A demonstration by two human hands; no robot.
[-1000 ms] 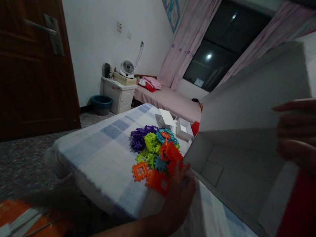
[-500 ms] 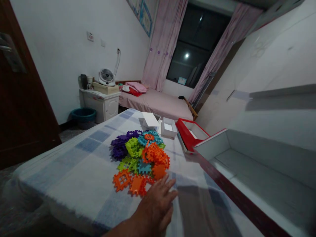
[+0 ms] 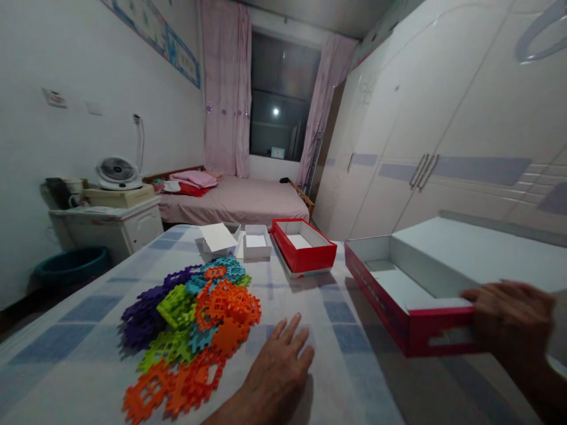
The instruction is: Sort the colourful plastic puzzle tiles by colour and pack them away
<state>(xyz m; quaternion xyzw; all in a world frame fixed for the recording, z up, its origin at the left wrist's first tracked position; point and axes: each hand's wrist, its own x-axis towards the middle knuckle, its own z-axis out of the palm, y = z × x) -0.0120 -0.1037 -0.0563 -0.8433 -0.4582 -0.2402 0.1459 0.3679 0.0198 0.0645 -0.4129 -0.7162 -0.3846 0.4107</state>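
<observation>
My left hand (image 3: 281, 366) lies on the checked tablecloth with its fingers spread, holding nothing. Just left of it is a heap of plastic interlocking building pieces: orange pieces (image 3: 228, 304) nearest, green pieces (image 3: 177, 307), purple pieces (image 3: 144, 319), and blue pieces (image 3: 228, 268) toward the back. At the right, my right hand (image 3: 514, 316) grips the near end of a large red cardboard box (image 3: 438, 333), white inside and with its opening facing up. The box is tilted, beside the table's right part. Some of my right fingers are hidden behind its wall.
At the table's far end stand a smaller red box (image 3: 305, 254), a small white box (image 3: 257, 243) and another white box with a raised flap (image 3: 218, 237). Beyond are a bed (image 3: 239, 198), a cabinet with a fan (image 3: 118, 172), and a wardrobe (image 3: 398, 130) along the right.
My view has levelled and swung right. The large red box looks farther off and lower, and my right hand has come into view on it. My left hand still rests by the pile.
</observation>
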